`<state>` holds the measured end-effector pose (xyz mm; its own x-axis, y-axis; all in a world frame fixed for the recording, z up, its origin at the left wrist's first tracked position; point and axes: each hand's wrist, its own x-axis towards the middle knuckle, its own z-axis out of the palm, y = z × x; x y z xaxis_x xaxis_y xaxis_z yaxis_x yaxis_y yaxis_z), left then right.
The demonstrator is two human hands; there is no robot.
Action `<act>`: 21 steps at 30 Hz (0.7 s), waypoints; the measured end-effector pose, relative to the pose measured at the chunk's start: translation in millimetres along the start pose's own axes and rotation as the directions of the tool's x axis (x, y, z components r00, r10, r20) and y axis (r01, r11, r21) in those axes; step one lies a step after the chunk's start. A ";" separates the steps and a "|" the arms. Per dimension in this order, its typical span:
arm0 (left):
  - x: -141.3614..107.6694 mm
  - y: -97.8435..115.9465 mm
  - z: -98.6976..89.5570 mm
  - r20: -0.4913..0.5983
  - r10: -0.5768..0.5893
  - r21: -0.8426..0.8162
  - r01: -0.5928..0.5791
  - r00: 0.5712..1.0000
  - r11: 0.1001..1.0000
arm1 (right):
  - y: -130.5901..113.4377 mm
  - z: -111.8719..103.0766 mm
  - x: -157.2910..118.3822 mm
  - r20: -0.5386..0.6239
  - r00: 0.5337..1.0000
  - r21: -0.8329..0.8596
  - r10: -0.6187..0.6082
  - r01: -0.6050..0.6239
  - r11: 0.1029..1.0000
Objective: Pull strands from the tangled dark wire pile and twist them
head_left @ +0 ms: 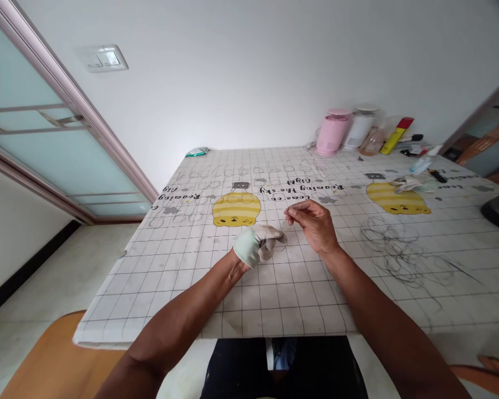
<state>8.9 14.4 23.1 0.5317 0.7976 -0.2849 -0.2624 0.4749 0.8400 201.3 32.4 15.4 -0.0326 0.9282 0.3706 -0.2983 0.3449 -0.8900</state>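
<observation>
1. Left of the wiry, loosely looped dark tangle [393,252], a hair-thin strand [283,226] shows between the two hands.
2. The bare right hand [314,224], nearer the tangle, has its grip pinched on that strand, thumb against finger.
3. The left hand [258,242], in a pale knit glove, lies farther left of the tangle; its fingers curl and partly hide the strand, so I cannot tell whether its grip is closed.
4. A slim pointed tool [461,270] lies at the tangle's right edge.
5. Beyond the tangle rest a crumpled cloth glove [418,183], a clear plastic spray bottle [422,163] and a smooth pink cylinder [331,136].
6. Beneath the tangle, a white grid-printed cloth [170,293] covers the counter.
</observation>
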 end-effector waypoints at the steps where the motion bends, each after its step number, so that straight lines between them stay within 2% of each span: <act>1: -1.0 0.2 1.4 -0.014 0.009 -0.003 -0.009 1.000 1.000 | 0.0 -0.3 0.4 0.004 1.000 -0.019 -0.001 0.002 1.000; 5: -3.2 1.2 3.8 -0.084 0.043 0.000 -0.043 0.996 0.999 | -0.5 -1.8 1.5 0.025 1.000 -0.067 0.013 -0.011 0.998; 10: -0.1 2.2 1.9 -0.194 0.025 0.037 -0.018 0.981 0.999 | -3.9 -1.9 1.3 0.026 0.998 -0.076 0.054 -0.052 0.996; 14: 0.6 1.5 1.2 -0.155 0.030 0.062 -0.021 0.987 0.998 | -6.3 -5.9 4.3 0.135 0.973 0.035 0.185 -0.192 0.981; 16: 0.3 1.2 0.9 -0.124 0.032 0.053 -0.025 0.992 0.998 | -6.2 -9.0 6.4 0.149 0.960 0.121 0.236 -0.254 0.960; 21: 1.1 1.0 -1.8 -0.095 0.028 0.020 -0.026 0.995 0.999 | -7.1 -12.6 7.3 0.215 0.933 0.212 0.290 -0.334 0.918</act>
<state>7.8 16.3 22.8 0.4450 0.8423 -0.3041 -0.2600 0.4464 0.8562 215.1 38.5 21.1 -0.3218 0.9357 0.1445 -0.4649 -0.0232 -0.8851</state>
